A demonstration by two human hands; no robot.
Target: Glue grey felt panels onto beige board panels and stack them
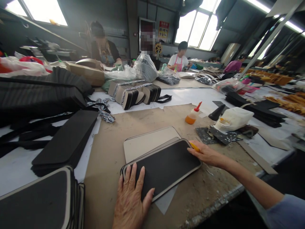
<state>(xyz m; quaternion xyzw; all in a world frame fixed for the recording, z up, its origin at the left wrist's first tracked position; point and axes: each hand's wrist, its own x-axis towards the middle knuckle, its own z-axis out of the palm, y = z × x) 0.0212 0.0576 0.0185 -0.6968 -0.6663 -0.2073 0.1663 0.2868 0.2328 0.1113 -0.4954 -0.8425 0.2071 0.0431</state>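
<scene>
The black panel [166, 163] is a long, flat piece with rounded corners, its dark matte face framed by a thin pale-grey border; it lies tilted slightly across the near middle of the desk [102, 194], with layered edges showing beneath its left end. A pale panel [150, 143] sticks out from behind its far side. The left hand [132, 197] rests flat near the left end, fingers spread and thumb apart. The right hand [206, 153] is at the far right corner, its fingers closed around a yellow tool [194, 146], mostly hidden by the grip. Brown covering stretches left of the panel to the rounded stack [35, 200] and beyond it to the squeeze bottle [192, 117] of orange liquid; the desk's worn near edge slants past at lower right. A white container [234, 118] sits to the right among stained scraps. The covering is scuffed and flecked, with white sheeting around it. Beyond, co-workers sit among bundled pieces and plastic bags, beneath bright windows [194, 28].
</scene>
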